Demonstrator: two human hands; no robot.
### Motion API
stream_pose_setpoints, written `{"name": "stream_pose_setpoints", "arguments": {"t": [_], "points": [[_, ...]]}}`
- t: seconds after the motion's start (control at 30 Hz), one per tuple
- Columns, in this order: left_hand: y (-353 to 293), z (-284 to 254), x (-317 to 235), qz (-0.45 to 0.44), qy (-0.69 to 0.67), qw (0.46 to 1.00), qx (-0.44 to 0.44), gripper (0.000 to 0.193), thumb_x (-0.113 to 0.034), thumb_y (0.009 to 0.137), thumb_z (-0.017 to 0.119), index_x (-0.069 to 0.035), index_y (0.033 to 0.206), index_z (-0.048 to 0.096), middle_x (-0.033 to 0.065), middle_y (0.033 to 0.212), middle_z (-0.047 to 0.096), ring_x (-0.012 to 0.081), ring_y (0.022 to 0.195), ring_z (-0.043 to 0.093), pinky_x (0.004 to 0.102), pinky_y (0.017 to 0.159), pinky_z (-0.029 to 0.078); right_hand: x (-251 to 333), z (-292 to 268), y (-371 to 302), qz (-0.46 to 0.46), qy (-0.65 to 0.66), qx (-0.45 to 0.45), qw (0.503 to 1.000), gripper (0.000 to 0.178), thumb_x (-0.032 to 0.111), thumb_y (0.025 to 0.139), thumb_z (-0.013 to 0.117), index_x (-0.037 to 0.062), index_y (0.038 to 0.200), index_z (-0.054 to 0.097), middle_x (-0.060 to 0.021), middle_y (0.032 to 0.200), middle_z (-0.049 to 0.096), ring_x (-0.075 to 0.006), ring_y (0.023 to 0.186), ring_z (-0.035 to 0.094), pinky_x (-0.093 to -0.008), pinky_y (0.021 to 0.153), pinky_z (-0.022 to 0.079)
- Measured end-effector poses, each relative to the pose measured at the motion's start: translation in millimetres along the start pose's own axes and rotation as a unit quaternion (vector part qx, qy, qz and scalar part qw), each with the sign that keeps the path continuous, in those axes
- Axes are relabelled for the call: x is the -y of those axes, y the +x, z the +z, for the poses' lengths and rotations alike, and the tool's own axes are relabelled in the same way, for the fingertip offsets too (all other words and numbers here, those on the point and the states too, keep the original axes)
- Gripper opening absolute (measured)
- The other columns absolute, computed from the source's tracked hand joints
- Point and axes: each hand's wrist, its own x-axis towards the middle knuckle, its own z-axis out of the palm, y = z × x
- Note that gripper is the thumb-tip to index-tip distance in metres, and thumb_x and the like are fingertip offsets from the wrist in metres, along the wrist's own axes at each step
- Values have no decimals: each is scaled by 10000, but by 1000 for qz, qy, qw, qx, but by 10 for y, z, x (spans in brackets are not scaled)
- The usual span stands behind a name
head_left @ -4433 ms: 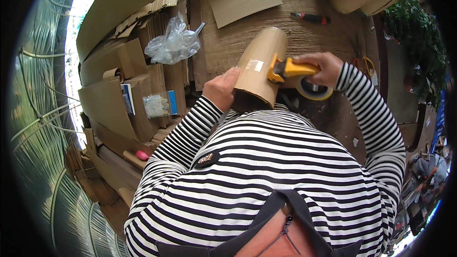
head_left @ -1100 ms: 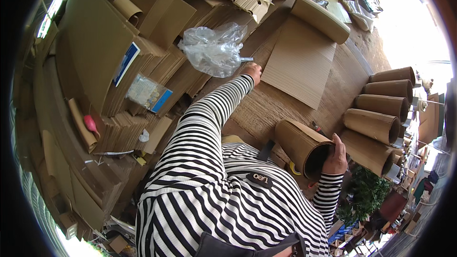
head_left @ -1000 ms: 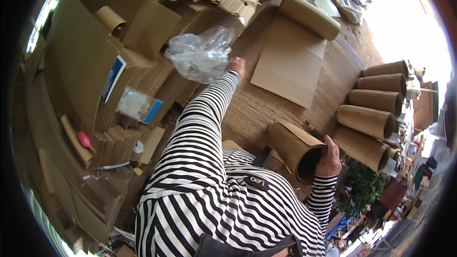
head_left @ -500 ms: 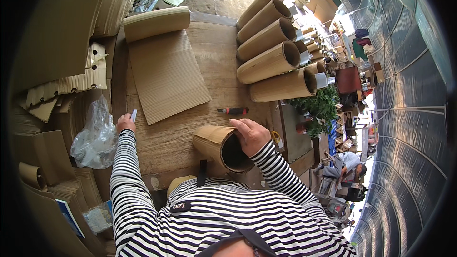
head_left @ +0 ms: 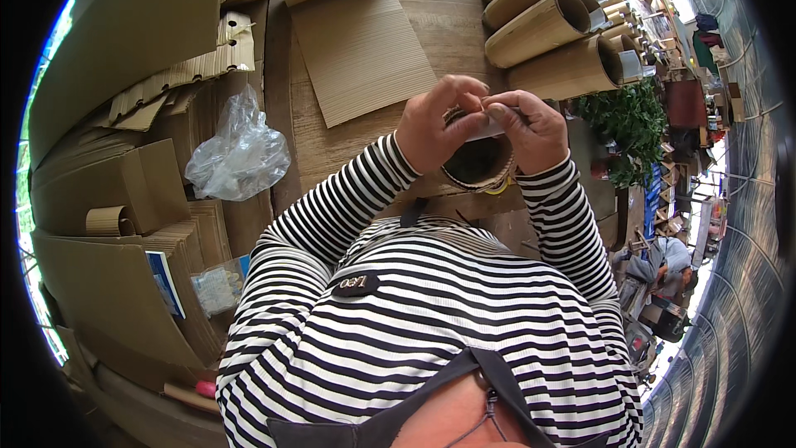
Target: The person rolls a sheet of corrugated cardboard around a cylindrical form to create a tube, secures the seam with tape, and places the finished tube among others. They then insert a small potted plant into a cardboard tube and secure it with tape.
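Observation:
My left hand (head_left: 442, 123) and my right hand (head_left: 531, 131) meet over the table, thumbs and fingers pinched together. Between them is a small whitish flat piece (head_left: 496, 126), perhaps plastic; fingers cover much of it, so its exact kind does not show. Directly beneath stands or lies a cardboard tube (head_left: 507, 164), its round dark opening facing me and its upper part hidden by my hands. Beyond my left hand lies a ribbed cardboard sheet (head_left: 365, 46) on the wooden table (head_left: 311, 145), its far end rolled up.
Several cardboard tubes (head_left: 539, 29) lie in a row at the far right. A clear plastic bag (head_left: 240, 149) sits at the left beside stacked cardboard (head_left: 141, 191). Green leafy plants (head_left: 626, 129) and a person (head_left: 663, 265) are off to the right.
My left hand has come from beside the plastic bag to the tube, bringing the whitish piece. My right hand has left the tube's rim and joined it. The view has shifted.

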Motion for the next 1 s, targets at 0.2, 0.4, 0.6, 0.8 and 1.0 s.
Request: {"name": "stream_pose_setpoints", "arguments": {"t": [0.2, 0.4, 0.6, 0.8, 1.0], "points": [[-227, 262, -120, -35, 14, 997, 73, 295, -83, 914, 740, -20, 1171, 610, 73, 895, 701, 164, 862, 680, 301, 822, 553, -51, -393, -614, 35, -13, 9, 999, 165, 41, 879, 695, -8, 1032, 731, -116, 920, 710, -219, 856, 689, -311, 775, 559], [-204, 126, 86, 80, 365, 926, 52, 465, -168, 853, 770, -73, 1282, 618, 122, 1225, 630, 332, 1184, 587, 444, 999, 510, -87, -756, -1354, -100, -311, 138, 935, 296, 41, 786, 767, 13, 1076, 712, -110, 867, 670, -291, 842, 681, -357, 762, 566], [-162, 343, 190, 37, 468, 863, 188, 628, -296, 829, 785, -184, 1411, 578, 125, 1347, 527, 315, 1266, 519, 459, 1064, 459, -368, -673, -1579, 236, 140, 224, 935, 342, 38, 903, 742, 28, 1238, 676, -103, 1064, 704, -167, 1000, 681, -276, 881, 543], [-165, 396, 116, -14, 484, 848, 215, 615, -259, 822, 784, -235, 1404, 587, 94, 1322, 518, 286, 1245, 525, 425, 1010, 506, -503, -717, -1526, 251, 29, 90, 963, 247, 239, 1039, 613, 37, 1125, 728, -64, 997, 713, -106, 853, 661, -250, 760, 556], [-182, 398, 213, 52, 432, 888, 148, 414, -3, 811, 678, -182, 1184, 683, 131, 1315, 532, 333, 1209, 564, 447, 1001, 517, -541, -699, -714, -98, -228, -91, 964, 226, 202, 1006, 651, -7, 1054, 720, -113, 903, 703, -159, 696, 654, -266, 648, 531]]}}
